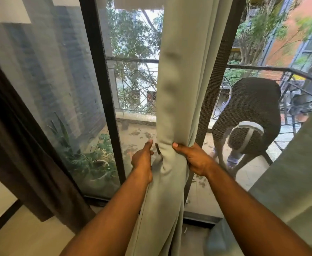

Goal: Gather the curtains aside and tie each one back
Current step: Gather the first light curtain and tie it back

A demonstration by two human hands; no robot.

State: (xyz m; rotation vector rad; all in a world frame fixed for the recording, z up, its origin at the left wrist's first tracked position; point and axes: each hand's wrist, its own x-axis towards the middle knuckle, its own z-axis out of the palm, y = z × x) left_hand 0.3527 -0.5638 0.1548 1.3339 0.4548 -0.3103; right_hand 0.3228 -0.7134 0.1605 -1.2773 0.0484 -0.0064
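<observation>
A pale green curtain (177,93) hangs bunched into a narrow column in front of the sliding glass door. My left hand (142,161) grips its left side at about waist height, thumb pointing up. On the other side my right hand (194,157) wraps round the bunch, thumb across the front, fingers hidden behind the cloth. A small dark strap end (158,149) shows between my left thumb and the curtain. A dark brown curtain (22,163) hangs at the far left. Another pale green curtain (299,172) hangs at the right edge.
The door's black frame post (107,100) stands just left of the bunch. Behind the glass is a balcony with potted plants (96,163), a black railing (262,68) and a black chair (251,117). Pale floor (31,237) lies below left.
</observation>
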